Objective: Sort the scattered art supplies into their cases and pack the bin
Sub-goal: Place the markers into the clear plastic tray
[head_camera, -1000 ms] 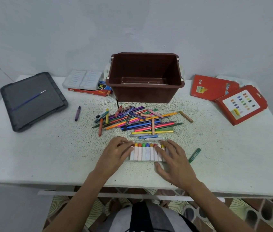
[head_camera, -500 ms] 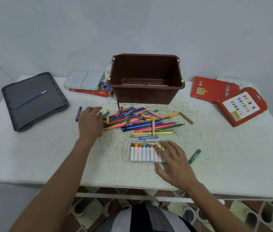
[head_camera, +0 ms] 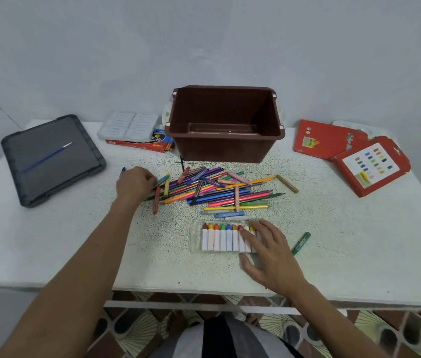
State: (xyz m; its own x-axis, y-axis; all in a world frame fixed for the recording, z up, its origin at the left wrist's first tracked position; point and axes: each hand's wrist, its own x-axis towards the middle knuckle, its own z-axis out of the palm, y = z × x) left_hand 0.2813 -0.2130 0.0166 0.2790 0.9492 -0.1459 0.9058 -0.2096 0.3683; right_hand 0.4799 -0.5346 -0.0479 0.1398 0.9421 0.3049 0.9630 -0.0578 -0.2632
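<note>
Crayons (head_camera: pixel 219 192) lie heaped on the bench (head_camera: pixel 49 241) before the bin (head_camera: pixel 224 148), long axes mostly running left to right, just beyond the tray (head_camera: pixel 193 236). My left hand (head_camera: pixel 135 183), the nearer one, sits at the heap's left end with fingers curled down; whether they grip anything I cannot tell. My right hand (head_camera: pixel 268 246) rests flat, fingers spread, on the tray's right end.

Brown bin (head_camera: pixel 226 148) stands behind scattered pencils (head_camera: pixel 219 192) — filled crayon tray (head_camera: pixel 196 239) lies nearer.
</note>
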